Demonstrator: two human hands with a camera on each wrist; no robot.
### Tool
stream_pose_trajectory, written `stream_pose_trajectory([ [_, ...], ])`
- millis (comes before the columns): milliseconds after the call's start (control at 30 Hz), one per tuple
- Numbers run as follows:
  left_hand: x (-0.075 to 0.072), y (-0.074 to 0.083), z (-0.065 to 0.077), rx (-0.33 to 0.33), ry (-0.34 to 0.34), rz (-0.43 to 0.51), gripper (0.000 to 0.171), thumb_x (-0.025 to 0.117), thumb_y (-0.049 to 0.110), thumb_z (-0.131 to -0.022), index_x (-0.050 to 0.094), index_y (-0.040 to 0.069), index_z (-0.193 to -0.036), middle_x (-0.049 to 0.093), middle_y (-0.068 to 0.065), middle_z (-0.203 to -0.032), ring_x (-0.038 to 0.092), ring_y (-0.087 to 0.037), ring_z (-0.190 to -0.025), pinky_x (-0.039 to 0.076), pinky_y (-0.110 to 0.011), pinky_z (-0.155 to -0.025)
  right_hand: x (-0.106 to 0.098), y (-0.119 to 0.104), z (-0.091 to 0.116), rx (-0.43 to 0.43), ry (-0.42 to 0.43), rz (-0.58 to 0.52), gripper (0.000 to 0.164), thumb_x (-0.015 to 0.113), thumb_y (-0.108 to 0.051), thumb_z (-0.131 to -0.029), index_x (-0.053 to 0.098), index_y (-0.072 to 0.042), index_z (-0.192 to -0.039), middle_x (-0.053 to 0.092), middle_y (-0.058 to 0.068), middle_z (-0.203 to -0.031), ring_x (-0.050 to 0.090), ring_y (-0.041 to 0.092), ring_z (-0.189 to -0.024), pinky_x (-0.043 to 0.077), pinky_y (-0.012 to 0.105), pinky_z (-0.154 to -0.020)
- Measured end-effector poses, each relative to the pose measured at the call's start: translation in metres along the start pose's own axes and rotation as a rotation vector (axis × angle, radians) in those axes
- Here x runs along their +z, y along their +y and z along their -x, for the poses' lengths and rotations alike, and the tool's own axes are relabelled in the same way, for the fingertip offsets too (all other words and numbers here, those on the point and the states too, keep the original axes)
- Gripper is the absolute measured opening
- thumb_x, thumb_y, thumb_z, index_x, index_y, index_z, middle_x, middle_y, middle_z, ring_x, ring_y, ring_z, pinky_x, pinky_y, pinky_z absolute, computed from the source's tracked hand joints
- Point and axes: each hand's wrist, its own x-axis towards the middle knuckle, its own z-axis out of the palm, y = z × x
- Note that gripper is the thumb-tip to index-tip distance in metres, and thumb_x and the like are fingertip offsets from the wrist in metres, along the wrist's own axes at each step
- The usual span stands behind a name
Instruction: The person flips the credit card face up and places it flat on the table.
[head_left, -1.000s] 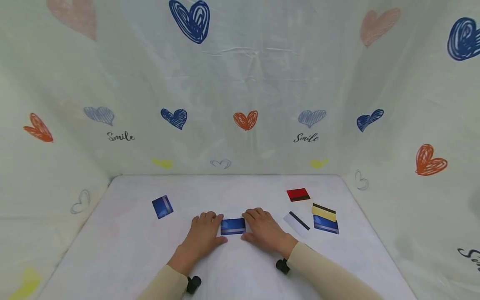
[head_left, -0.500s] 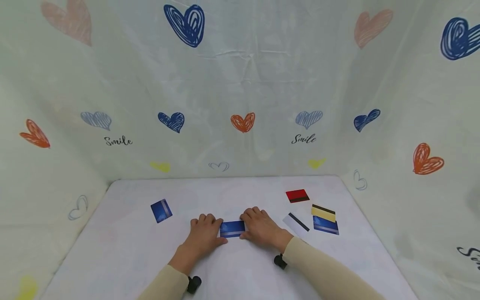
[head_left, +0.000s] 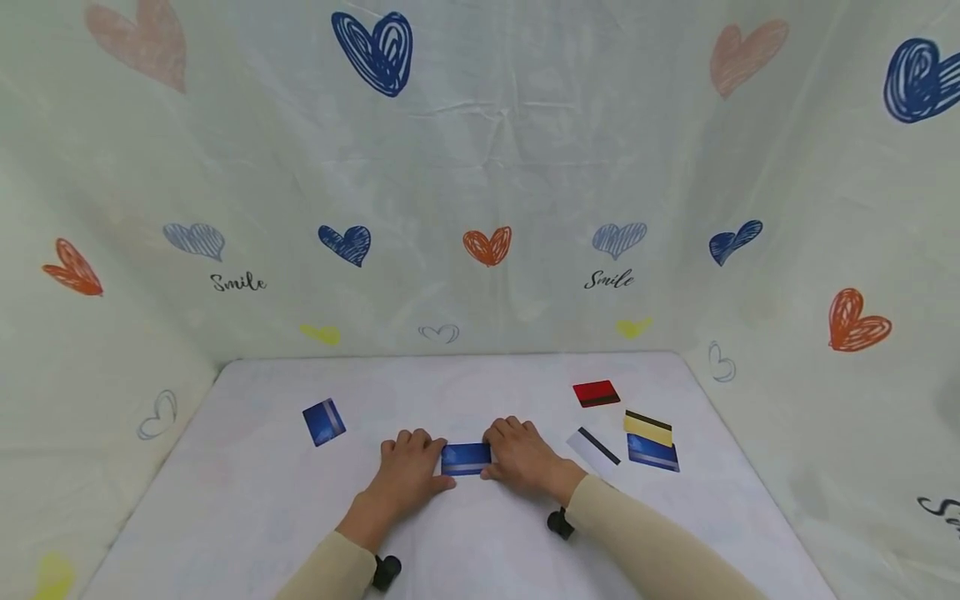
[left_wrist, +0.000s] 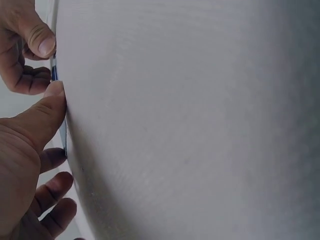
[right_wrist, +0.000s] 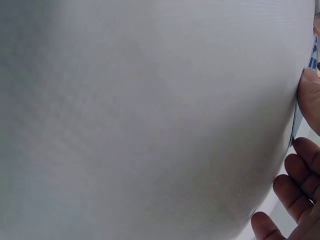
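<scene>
In the head view a blue card (head_left: 466, 459) with a pale stripe lies flat between the two hands near the middle of the white table. My left hand (head_left: 405, 468) pinches its left end, index finger at the far corner and thumb at the near one. The right end is pinched the same way by my right hand (head_left: 525, 458). In the left wrist view the left thumb (left_wrist: 42, 120) sits on the card's edge. The right thumb (right_wrist: 311, 97) shows at the card in the right wrist view. Fingers cover the card's short ends.
Another blue card (head_left: 324, 422) lies at the left. On the right are a red card (head_left: 596, 394), a white card (head_left: 595, 447) with a black stripe, and a yellow card (head_left: 648, 427) overlapping a blue card (head_left: 653, 454). A heart-printed curtain (head_left: 420, 183) surrounds the table (head_left: 225, 517).
The head view has shifted slightly. Both hands keep their hold on the blue card, and the other cards have not moved on the table.
</scene>
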Motion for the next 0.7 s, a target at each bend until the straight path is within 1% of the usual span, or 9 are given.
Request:
stream_pose_trajectory([
  [133,-0.0010,0.0019,0.0011,0.000,-0.001,-0.004,0.067,0.085,0.049,-0.087,0.067,0.010,-0.138,0.063,-0.013,-0.124,0.052,-0.034,-0.112,0.041,-0.059,-0.096,0.0005,-0.0011,0.0010,0.020,-0.006,-0.017,0.052,0.074,-0.049,-0.097,0.062,-0.010,-0.130,0.061,0.003,-0.123,0.053,0.019,-0.109,0.047,0.040,-0.094],
  [400,-0.0017,0.0015,0.0000,0.004,0.026,-0.027,0.067,0.086,0.050,-0.086,0.067,0.010,-0.136,0.063,-0.012,-0.122,0.053,-0.033,-0.112,0.043,-0.059,-0.096,0.0013,-0.0038,0.0017,-0.001,0.037,0.012,0.051,0.075,-0.047,-0.097,0.061,-0.010,-0.128,0.060,0.003,-0.120,0.053,0.019,-0.108,0.047,0.040,-0.091],
  [600,-0.0021,0.0019,0.0005,0.034,0.055,-0.041,0.067,0.088,0.049,-0.084,0.067,0.008,-0.132,0.062,-0.012,-0.120,0.054,-0.032,-0.109,0.045,-0.057,-0.094,0.0031,-0.0053,0.0027,0.000,0.056,0.031,0.051,0.077,-0.046,-0.096,0.061,-0.009,-0.128,0.059,0.003,-0.119,0.053,0.019,-0.107,0.048,0.039,-0.089],
  [700,-0.0030,0.0029,-0.0002,0.043,0.054,-0.040,0.066,0.088,0.048,-0.084,0.066,0.007,-0.131,0.062,-0.012,-0.120,0.054,-0.032,-0.108,0.045,-0.057,-0.094,0.0041,-0.0052,0.0032,-0.003,0.078,0.039,0.051,0.078,-0.045,-0.095,0.061,-0.009,-0.126,0.059,0.003,-0.118,0.053,0.019,-0.106,0.048,0.039,-0.088],
])
